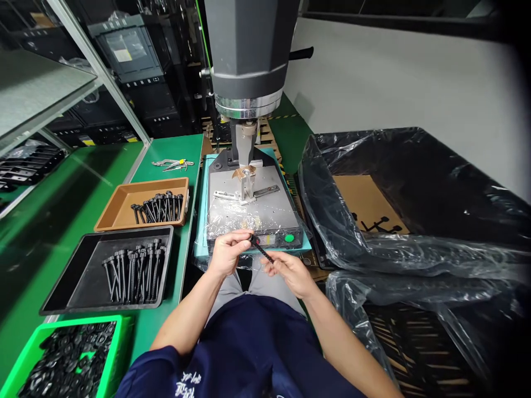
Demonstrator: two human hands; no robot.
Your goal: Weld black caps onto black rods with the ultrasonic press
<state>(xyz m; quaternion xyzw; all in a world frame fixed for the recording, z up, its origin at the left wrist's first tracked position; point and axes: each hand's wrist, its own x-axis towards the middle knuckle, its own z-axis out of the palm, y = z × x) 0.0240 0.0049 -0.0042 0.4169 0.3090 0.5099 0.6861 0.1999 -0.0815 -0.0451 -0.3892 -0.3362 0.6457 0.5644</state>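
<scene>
Just in front of the press (254,110), below the front edge of its grey base plate (265,213), both hands meet over the person's lap and share one thin black pin (262,250). The left hand (226,253) is closed on the pin's upper end, with its fingers (241,238) pinched round the tip that sits closest to the press. The right hand (291,272) is closed on the lower end with its fingers (274,266), a little farther from the press and toward the person. The pin's long axis runs on a slant, from upper left by the press's front panel down to the right. It is gripped at both ends with only its middle bare, so neither hand is nearer to it than the other. The pin hangs in the air and touches nothing but the fingers. The fixture (245,179) under the press head lies straight beyond it, well apart. The green button (289,238) on the press's front is just beside the pin's upper end. On the green desk (166,152) left of the press are a brown tray (116,207) and a black tray (78,271), each with rows of dark bolts, and a green bin (16,359) of black rings. Right of the press stands a box lined with a plastic bag (415,166).
</scene>
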